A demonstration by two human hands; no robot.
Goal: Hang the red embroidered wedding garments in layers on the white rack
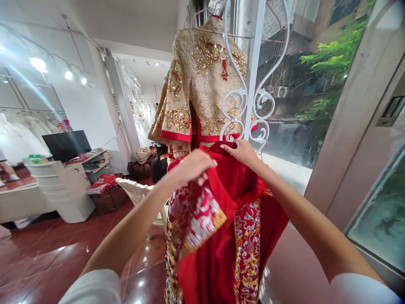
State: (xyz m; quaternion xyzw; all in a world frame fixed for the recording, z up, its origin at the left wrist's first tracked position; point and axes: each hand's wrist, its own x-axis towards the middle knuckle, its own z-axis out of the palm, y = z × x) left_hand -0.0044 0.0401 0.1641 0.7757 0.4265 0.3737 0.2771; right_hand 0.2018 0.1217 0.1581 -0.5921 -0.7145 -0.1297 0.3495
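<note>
A red embroidered garment [248, 249] with gold and silver patterned panels hangs in front of me, below a gold sequined jacket [209, 88]. My right hand [243, 151] is closed on the red garment's top edge, beside the white scrolled metal rack. My left hand [198, 164] has its fingers curled on the garment's upper left, where a flap of red cloth with an embroidered border folds outward. That flap is smeared by motion. The jacket is on a pink hanger [202, 28] and has red trim and a red tassel.
The white metal rack [253, 55] stands before a window. To the left are a white slatted chair [136, 185], a person in black [160, 164] partly hidden, and a white desk [60, 190] with a monitor [67, 145]. White dresses [25, 135] hang farther back.
</note>
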